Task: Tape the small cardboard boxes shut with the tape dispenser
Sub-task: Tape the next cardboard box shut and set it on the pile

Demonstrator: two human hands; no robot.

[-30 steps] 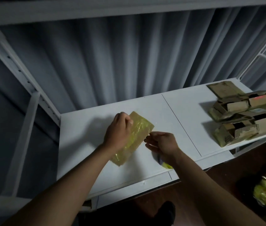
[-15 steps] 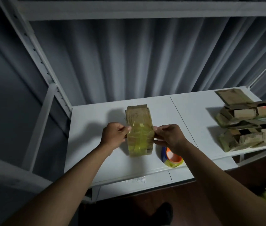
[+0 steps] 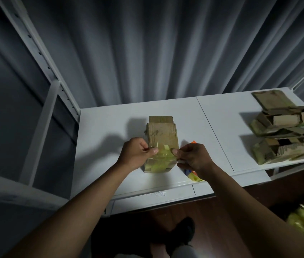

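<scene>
Cardboard box (image 3: 161,144), lately turned upright on the counter (image 3: 110,127), is now pinched at its taped near end by thumb and fingers of left hand (image 3: 135,155) and right hand (image 3: 194,158); tape roll (image 3: 194,175) lies unused behind the right wrist; sealing seems nearly finished.

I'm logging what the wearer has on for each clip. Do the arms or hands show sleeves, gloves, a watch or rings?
None show. Both forearms are bare up to the frame's edge, with no sleeve in view. The left hand and right hand are ungloved, with no watch, band or ring visible. The light is dim, so small marks can't be ruled out.
</scene>
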